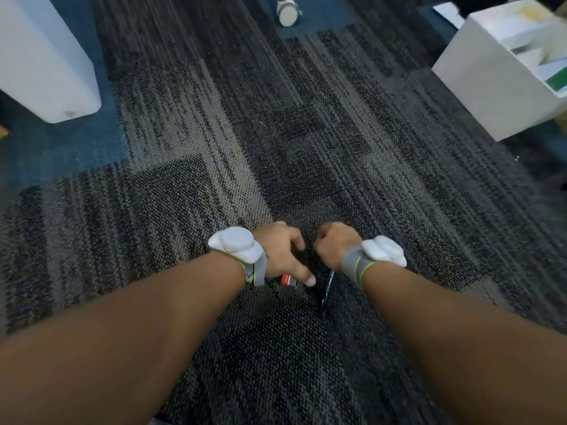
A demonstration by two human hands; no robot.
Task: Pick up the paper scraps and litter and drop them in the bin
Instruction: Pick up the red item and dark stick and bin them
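Observation:
Both my forearms reach down over dark patterned carpet, each wrist wearing a white sensor on a grey band. My left hand point(280, 253) has its fingers curled and its thumb pointing right, and a small red-and-white scrap point(289, 280) is tucked under the palm. My right hand point(334, 242) is closed in a fist; a slim black pen point(326, 291) sticks out below it toward me. The two hands are nearly touching. The white bin point(487, 87) stands at the upper right, open, with white and green paper inside.
A white rounded pedestal point(46, 65) stands at the upper left on blue carpet. A white chair caster point(287, 12) is at the top centre. A tiny pale speck point(261, 122) lies on the carpet between my hands and the caster.

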